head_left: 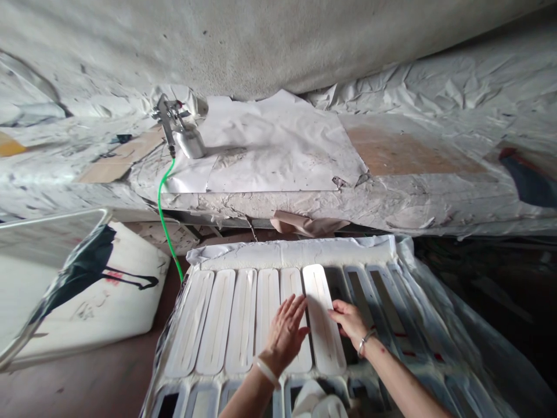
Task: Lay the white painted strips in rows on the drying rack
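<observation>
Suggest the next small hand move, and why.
Probably square the white round-ended panel with its row: five similar panels lie side by side to its left, the right hand's fingers are at its right edge, and the left hand is by its left.

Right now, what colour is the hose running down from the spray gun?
Bright green; the hose shows best in the head view.

Ahead of me: rough grey-white wall [261, 46], dark-flecked. Beneath it, a long pale counter [391, 203], wrinkled, crusted along its front. Reddish-brown floor [65, 389] at my left; right side dark. Light soft.
</observation>
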`<state>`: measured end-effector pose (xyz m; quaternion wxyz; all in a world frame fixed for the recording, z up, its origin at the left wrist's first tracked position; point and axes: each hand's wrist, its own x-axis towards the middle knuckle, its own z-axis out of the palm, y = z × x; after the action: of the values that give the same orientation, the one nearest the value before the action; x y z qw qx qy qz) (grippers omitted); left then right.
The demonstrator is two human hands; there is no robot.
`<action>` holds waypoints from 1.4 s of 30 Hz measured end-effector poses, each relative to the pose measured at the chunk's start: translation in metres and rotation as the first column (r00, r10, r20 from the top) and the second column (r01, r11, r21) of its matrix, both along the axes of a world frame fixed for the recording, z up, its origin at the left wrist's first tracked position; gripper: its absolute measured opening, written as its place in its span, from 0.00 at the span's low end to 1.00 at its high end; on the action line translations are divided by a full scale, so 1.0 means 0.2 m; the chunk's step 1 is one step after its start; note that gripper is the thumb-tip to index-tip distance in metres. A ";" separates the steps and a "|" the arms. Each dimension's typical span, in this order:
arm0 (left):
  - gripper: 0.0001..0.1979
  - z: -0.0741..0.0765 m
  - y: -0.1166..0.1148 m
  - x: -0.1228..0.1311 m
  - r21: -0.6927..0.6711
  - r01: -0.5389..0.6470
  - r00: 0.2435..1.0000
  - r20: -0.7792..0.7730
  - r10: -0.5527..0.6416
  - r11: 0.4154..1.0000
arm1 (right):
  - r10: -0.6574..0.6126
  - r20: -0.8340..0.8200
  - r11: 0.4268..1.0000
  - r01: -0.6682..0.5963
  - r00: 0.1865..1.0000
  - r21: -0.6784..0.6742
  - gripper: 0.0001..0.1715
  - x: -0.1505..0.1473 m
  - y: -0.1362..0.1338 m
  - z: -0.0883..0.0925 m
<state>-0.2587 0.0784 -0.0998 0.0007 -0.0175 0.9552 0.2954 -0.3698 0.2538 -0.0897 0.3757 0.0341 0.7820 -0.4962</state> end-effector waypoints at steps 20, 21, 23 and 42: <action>0.36 -0.14 0.00 -0.07 -0.203 0.107 0.994 0.022 -0.105 0.973 | 0.409 -0.237 0.826 -0.247 0.881 0.507 0.17 -0.13 -0.09 -0.04; 0.35 -0.14 0.01 -0.07 -0.205 0.110 0.994 0.034 -0.105 0.972 | 0.434 -0.245 0.804 -0.250 0.867 0.540 0.17 -0.13 -0.10 -0.03; 0.34 -0.14 0.01 -0.07 -0.211 0.116 0.993 0.057 -0.106 0.971 | 0.463 -0.256 0.779 -0.252 0.849 0.574 0.16 -0.11 -0.07 0.02; 0.45 -0.14 -0.01 -0.05 -0.277 0.236 0.963 0.197 -0.185 0.932 | 0.446 -0.521 0.883 -0.264 0.727 0.388 0.11 1.28 0.72 0.44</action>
<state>-0.2691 0.0771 -0.1272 0.1099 0.0606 0.9816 0.1437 -0.1142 0.3979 -0.0026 0.1900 -0.2215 0.9146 -0.2800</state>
